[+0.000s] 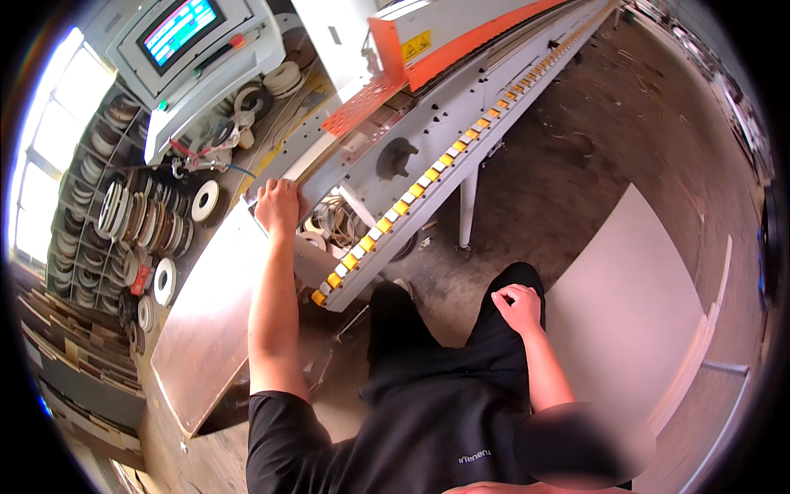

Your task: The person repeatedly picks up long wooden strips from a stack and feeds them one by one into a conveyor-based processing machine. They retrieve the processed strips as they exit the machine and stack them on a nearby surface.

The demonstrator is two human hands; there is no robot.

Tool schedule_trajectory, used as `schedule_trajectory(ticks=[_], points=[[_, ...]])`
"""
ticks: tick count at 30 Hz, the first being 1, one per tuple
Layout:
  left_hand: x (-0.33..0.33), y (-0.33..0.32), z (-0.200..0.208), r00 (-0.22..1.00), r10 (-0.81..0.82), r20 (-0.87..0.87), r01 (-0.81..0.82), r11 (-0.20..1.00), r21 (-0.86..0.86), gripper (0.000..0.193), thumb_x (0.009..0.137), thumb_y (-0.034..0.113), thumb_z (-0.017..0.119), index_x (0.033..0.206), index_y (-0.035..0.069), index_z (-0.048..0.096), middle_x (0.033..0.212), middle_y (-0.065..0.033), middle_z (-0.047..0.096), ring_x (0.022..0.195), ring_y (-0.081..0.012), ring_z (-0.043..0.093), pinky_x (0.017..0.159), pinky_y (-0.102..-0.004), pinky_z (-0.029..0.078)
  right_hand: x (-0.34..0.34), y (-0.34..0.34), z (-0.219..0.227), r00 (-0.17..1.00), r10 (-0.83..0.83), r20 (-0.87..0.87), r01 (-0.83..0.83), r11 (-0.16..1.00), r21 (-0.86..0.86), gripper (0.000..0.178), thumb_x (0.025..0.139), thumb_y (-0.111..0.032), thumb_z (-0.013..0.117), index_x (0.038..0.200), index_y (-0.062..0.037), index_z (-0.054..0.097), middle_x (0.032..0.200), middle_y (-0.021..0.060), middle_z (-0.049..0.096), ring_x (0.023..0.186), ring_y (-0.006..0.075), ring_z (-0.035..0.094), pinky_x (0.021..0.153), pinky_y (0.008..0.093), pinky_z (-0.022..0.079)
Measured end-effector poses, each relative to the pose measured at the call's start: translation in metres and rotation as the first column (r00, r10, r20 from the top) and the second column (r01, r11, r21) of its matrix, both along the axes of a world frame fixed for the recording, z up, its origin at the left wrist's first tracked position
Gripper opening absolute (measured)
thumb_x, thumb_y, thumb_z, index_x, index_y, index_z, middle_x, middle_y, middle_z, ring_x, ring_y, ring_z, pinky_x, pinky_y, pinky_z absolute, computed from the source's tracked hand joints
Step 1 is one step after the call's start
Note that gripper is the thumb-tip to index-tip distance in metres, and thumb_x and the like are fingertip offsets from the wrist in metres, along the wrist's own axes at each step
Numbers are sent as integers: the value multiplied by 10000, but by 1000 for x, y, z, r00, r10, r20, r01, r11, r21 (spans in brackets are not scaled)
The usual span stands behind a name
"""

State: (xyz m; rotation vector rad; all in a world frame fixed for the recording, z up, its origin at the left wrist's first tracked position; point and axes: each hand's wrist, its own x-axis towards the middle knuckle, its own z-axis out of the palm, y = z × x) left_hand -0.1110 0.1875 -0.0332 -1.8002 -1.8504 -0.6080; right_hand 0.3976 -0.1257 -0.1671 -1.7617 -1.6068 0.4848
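1. Long machine (432, 144) with an orange guard (444, 63) runs from our ten o'clock out toward one o'clock, its near end beside the tabletop (206, 329) at eight o'clock.
2. Our left hand (278, 204), at ten o'clock, rests at that near end, where the machine meets the tabletop's upper corner. Its fingers are bent and close together; we cannot tell whether they grip the edge or merely lie on it.
3. Our right hand (517, 307), at four o'clock, lies on the thigh, its fingers half-curled, with no object visible in them; the palm is hidden, so we cannot tell how far they close.
4. A track of yellow rollers (417, 190) slants from eight o'clock toward one; a lit screen (179, 31) glows between ten and eleven, and a pale board (629, 305) stands past our right knee.
5. We judge the step in hand to be a pause, one hand stationed at the machine, one idle. The next move, in our view, calls for loosening the left fingers and freeing the right hand from the thigh.
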Motion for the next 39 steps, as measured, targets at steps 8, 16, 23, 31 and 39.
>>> schedule_trajectory(ticks=[8,16,23,31,39], points=[[-31,81,-68,857,-2,-515,73,990,118,203,998,272,653,819,179,662,856,-55,674,665,-194,669,538,-368,502,33,-17,-10,955,-73,-287,69,997,-23,207,1049,-282,784,1071,-86,849,1097,89,836,1031,266,810,914,383,635],[-33,55,-31,967,-255,17,253,949,-186,368,1097,318,598,1273,40,763,1290,-187,741,1207,-406,687,1012,-513,546,143,-134,-46,711,-693,-120,673,720,-168,314,1029,-405,755,1078,-110,850,1062,127,831,986,332,801,865,468,624],[7,25,-65,863,-503,-34,501,848,172,328,1095,305,580,1052,10,717,1050,-230,751,943,-446,719,865,-566,543,256,-358,-105,219,-958,182,973,202,-109,373,983,-448,819,1226,-166,803,1189,115,821,1157,347,760,997,491,607],[231,-199,-141,718,-658,227,692,639,-336,333,1099,305,578,1027,8,710,1021,-226,750,913,-440,719,837,-561,542,363,-585,-82,-155,-832,533,924,-312,-219,1136,844,-588,905,1701,-28,411,1728,233,483,1594,410,469,1300,510,423],[244,-191,-125,720,-660,214,669,578,-467,340,1103,306,576,1002,7,703,992,-223,749,882,-433,718,808,-555,542,404,-698,-50,-150,-788,597,761,-478,-439,1490,666,-700,979,1761,5,254,1836,217,316,1692,366,332,1358,490,356]])
